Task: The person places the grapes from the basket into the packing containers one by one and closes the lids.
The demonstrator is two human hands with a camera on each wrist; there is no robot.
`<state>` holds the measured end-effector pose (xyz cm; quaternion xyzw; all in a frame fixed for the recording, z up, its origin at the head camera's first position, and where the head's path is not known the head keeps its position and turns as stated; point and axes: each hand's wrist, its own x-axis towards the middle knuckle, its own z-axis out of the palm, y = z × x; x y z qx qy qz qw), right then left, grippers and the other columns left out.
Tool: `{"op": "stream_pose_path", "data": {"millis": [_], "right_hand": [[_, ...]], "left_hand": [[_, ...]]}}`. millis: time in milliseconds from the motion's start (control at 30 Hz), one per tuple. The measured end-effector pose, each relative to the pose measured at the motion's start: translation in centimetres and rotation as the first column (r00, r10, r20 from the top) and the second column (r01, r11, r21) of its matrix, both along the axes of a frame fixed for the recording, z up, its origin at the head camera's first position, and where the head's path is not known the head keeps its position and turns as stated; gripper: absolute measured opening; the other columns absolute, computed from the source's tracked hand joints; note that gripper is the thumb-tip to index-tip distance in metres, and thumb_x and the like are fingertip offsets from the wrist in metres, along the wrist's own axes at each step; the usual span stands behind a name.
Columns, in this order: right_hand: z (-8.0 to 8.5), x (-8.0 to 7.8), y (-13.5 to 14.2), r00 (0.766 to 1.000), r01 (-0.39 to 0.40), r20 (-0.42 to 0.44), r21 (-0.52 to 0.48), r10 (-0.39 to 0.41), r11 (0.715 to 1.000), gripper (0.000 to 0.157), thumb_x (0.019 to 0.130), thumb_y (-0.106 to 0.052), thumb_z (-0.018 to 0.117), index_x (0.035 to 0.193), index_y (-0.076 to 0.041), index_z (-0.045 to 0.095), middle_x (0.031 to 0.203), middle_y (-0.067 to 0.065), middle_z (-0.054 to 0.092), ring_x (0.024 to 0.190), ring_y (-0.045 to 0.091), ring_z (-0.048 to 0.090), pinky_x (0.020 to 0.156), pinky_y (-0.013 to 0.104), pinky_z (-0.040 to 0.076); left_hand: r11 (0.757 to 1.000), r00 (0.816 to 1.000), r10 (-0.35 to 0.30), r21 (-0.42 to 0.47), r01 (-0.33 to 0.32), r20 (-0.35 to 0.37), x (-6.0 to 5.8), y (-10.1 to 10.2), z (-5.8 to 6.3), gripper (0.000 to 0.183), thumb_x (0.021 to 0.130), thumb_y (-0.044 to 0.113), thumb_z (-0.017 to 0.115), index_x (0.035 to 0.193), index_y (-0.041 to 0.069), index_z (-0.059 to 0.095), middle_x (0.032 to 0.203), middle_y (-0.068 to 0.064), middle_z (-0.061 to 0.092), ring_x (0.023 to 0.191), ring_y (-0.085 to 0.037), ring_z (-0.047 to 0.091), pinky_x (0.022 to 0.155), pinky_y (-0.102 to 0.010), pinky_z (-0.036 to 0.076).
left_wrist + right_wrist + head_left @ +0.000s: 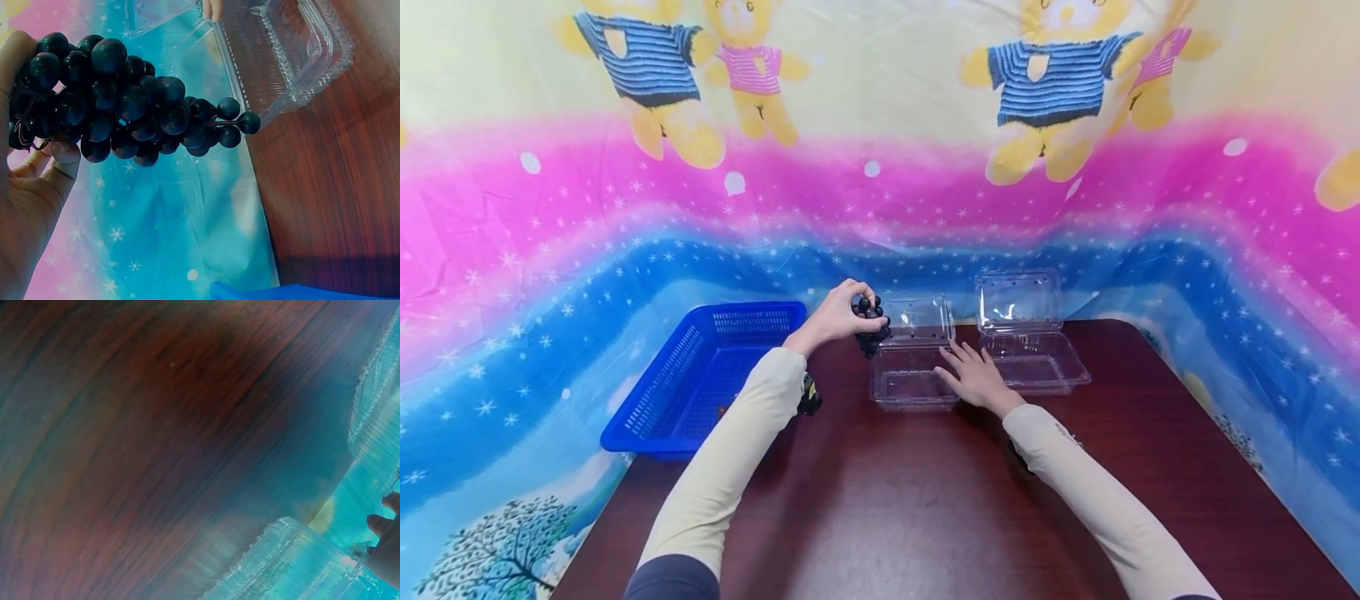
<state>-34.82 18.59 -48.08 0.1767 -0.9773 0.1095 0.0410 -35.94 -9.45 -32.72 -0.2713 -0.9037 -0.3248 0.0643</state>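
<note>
A bunch of dark grapes [871, 325] hangs from my left hand [833, 317], which pinches it by its top end. In the left wrist view the grapes [131, 106] taper toward the clear box, thumb and fingertips at the wide end. Beneath and beside the bunch stands a clear plastic box [904, 390] with its lid raised at the back. My right hand [976, 379] is spread, fingers fairly straight, at that box's right side; whether it touches the box is hard to tell. Only part of the right hand [386, 540] shows in the right wrist view, holding nothing visible.
Another clear plastic box [1037, 367], lid raised, stands to the right. A blue slotted basket [625, 440] sits at the table's left, with a small reddish thing [722, 411] inside. The dark wood table [917, 500] meets a patterned curtain [880, 208] at the back.
</note>
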Motion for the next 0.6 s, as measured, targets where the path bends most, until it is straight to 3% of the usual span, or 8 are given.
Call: {"op": "stream_pose_path", "data": {"millis": [600], "right_hand": [[0.0, 0.2, -0.1, 1.0, 0.003, -0.013, -0.016, -0.004, 1.0, 0.061, 0.096, -0.054, 0.027, 0.146, -0.018, 0.031, 0.152, 0.01, 0.023, 0.14, 0.034, 0.018, 0.11, 0.057, 0.011]], "left_hand": [[1.0, 1.0, -0.014, -0.001, 0.014, 0.013, 0.0, 1.4, -1.1, 0.032, 0.075, 0.04, 0.073, 0.087, 0.018, 0.054, 0.108, -0.003, 0.049, 0.104, -0.022, 0.045, 0.086, -0.042, 0.044]]}}
